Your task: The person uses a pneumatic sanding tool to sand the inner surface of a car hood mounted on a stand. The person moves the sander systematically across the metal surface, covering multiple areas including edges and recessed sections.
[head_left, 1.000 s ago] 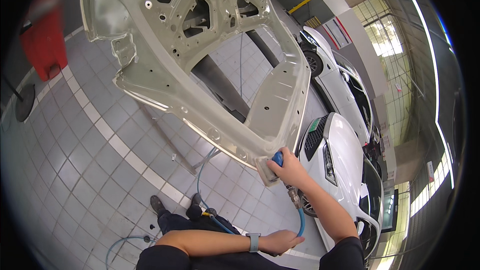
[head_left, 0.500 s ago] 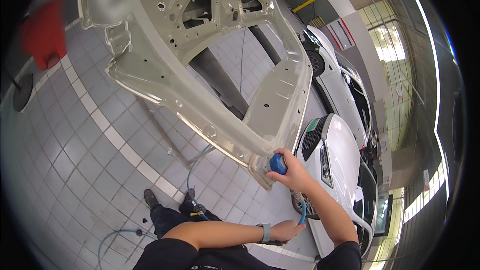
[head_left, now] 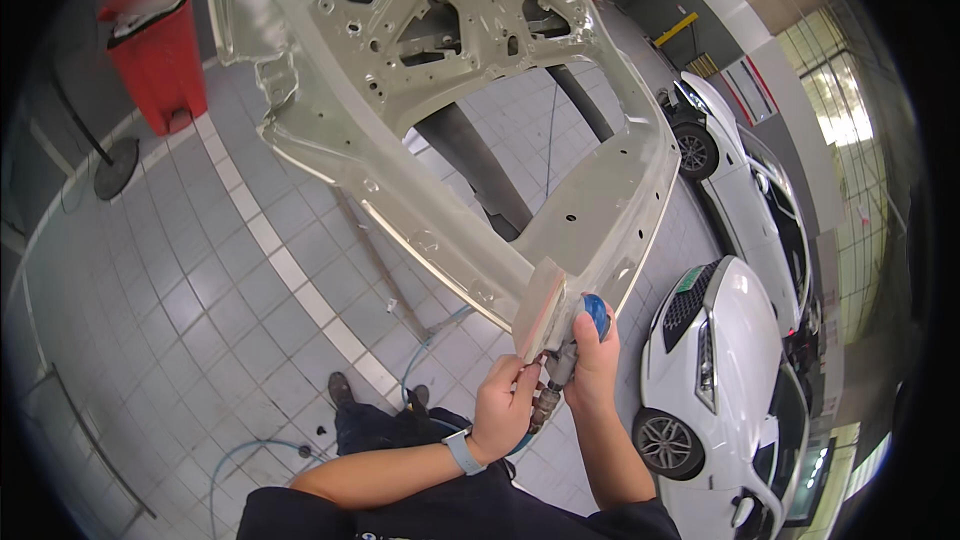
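Note:
An air sander with a blue cap [head_left: 597, 314] is in my right hand [head_left: 592, 365], whose fingers and thumb wrap round its body. Its flat rectangular sanding pad [head_left: 540, 310] is tilted up on edge, with the pale face turned left. My left hand [head_left: 503, 405], a watch on its wrist, is closed at the pad's lower end beside the air fitting [head_left: 546, 405]. What exactly its fingertips pinch is partly hidden. Just beyond the sander lies a greenish-grey car tailgate panel [head_left: 440, 230], its near corner partly covered by the pad.
Two white cars [head_left: 730, 340] stand along the right. A red bin [head_left: 165, 65] and a round black stand base [head_left: 117, 168] are at the far left. Blue air hose [head_left: 240, 463] loops over the tiled floor [head_left: 190, 340] near my feet.
The sander has come off the panel's near corner and tipped up on edge. My left hand has moved from the hose up to the pad's lower end. The view has shifted too.

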